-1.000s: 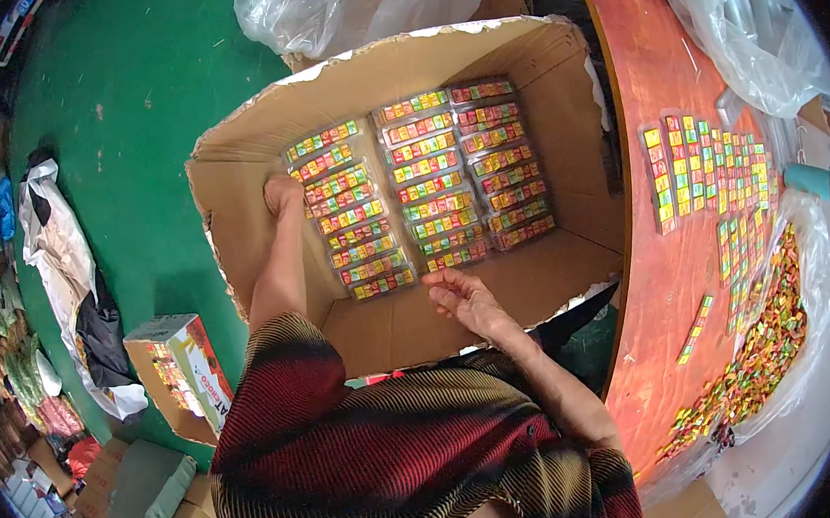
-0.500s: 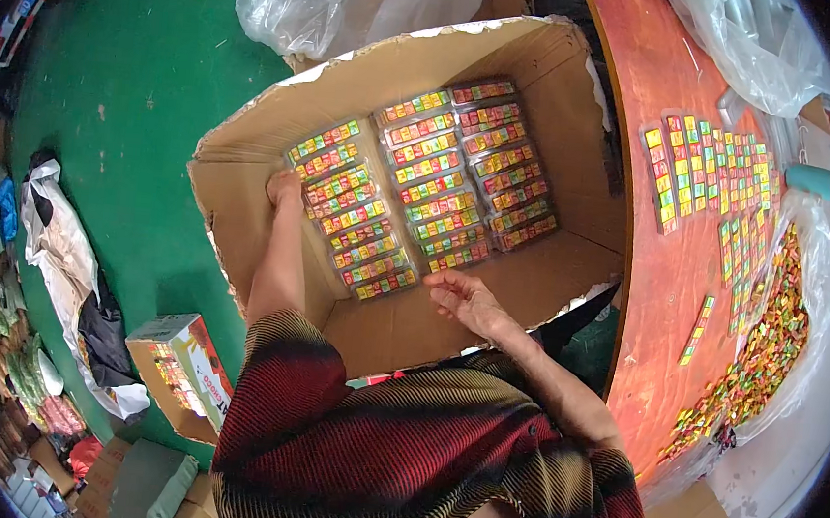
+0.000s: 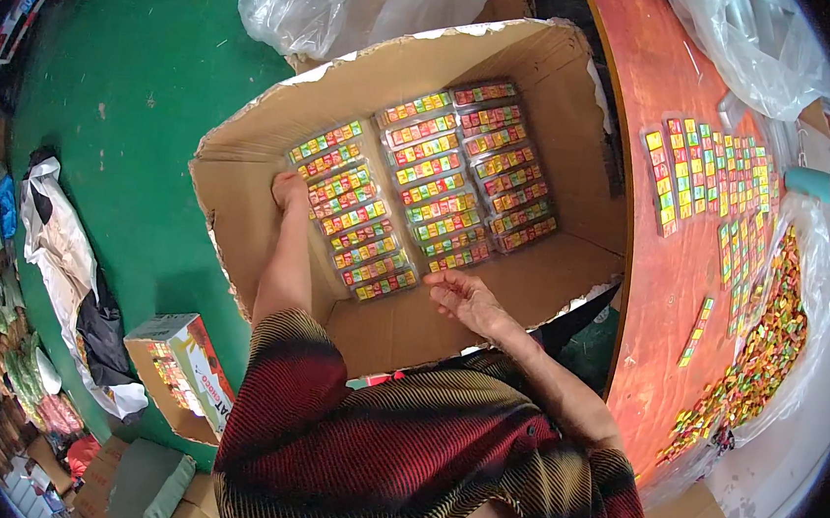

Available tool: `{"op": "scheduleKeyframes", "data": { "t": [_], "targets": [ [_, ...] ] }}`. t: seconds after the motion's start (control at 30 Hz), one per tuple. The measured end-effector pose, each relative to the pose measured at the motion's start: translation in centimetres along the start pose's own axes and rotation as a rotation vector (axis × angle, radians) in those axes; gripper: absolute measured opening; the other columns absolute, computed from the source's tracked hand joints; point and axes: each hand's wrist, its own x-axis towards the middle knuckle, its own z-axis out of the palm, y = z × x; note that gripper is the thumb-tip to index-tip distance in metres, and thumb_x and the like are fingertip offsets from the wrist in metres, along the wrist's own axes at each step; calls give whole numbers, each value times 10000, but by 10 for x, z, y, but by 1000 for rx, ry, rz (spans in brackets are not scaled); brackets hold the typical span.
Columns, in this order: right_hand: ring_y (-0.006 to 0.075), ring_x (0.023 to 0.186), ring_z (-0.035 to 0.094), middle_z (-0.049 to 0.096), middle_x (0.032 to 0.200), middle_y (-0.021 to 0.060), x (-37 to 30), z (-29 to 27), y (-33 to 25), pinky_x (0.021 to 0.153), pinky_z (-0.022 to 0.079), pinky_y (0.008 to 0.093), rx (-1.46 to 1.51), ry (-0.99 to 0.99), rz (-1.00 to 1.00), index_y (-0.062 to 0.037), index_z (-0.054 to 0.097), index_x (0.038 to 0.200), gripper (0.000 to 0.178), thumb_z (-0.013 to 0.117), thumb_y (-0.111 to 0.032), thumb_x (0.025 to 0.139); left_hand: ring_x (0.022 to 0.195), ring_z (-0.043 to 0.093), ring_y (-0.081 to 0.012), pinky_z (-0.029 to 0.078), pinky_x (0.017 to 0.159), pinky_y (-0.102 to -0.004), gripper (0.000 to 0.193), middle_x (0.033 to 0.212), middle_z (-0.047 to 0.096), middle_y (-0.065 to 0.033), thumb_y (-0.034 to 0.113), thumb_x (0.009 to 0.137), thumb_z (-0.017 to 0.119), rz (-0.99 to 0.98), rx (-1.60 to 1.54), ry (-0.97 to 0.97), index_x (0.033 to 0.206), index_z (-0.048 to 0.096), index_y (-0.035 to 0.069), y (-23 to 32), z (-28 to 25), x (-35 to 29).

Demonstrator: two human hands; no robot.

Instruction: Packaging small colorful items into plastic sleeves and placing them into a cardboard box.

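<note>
Hardly anything moved since earlier frame. Packs (image 3: 441, 208) inside box (image 3: 236, 164), just right of left hand (image 3: 291, 191), beyond right hand (image 3: 470, 303). Left fingers hidden, cannot tell grip; right fingers (image 3: 441, 279) loosely apart. Uneven left push might skew packs.

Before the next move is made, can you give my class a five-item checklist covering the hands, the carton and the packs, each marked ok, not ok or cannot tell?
1. Large carton open at the top: ok.
2. Coloured packs inside set in three columns: ok.
3. Left hand's grip confirmed: cannot tell; it is at the outer edge of the left column, fingers hidden.
4. Right hand clear of the packs: cannot tell; its fingertips are by the near end of the middle column, contact unclear.
5. Red table free of coloured strips and loose pieces: not ok; both lie there.
</note>
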Motion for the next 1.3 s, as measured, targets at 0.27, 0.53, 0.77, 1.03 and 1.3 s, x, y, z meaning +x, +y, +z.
{"op": "scheduleKeyframes", "data": {
  "t": [0.27, 0.53, 0.77, 1.03, 1.3],
  "targets": [
    [46, 739, 481, 540, 845, -49, 5, -12, 18, 656, 426, 206, 55, 15, 82, -91, 553, 1038, 205, 550, -135, 838, 777, 581, -268, 458, 652, -346, 186, 872, 601, -132, 152, 731, 579, 98, 415, 19, 889, 545, 60, 128, -9, -121],
    [52, 687, 444, 532, 795, -30, -1, 5, 12, 614, 382, 192, 121, -55, 7, -48, 555, 1005, 182, 489, -53, 835, 1147, 353, -330, 332, 892, -447, 334, 1186, 441, -133, 235, 788, 522, 1044, 912, -321, 1064, 523, 47, 202, -21, -163],
    [35, 661, 434, 519, 713, -32, -2, 7, 3, 594, 378, 184, 19, -16, 7, -57, 561, 991, 163, 526, -65, 832, 1191, 290, -318, 267, 934, -484, 418, 1242, 398, -97, 374, 792, 499, 1228, 1125, -402, 1060, 544, 56, 201, 5, -159],
    [66, 706, 482, 562, 747, -17, -1, 6, 7, 644, 427, 222, -81, -20, -27, -62, 564, 992, 175, 537, -58, 819, 1159, 325, -338, 275, 912, -495, 448, 1197, 436, -136, 395, 794, 496, 1213, 1056, -405, 1106, 521, 76, 198, -5, -155],
    [69, 749, 508, 588, 790, -7, -2, 8, 2, 681, 435, 216, -65, -8, 1, -67, 573, 984, 186, 526, -21, 810, 1134, 346, -358, 296, 894, -509, 455, 1173, 445, -155, 376, 790, 511, 1086, 1097, -382, 1137, 490, 82, 201, -7, -156]
  ]
}}
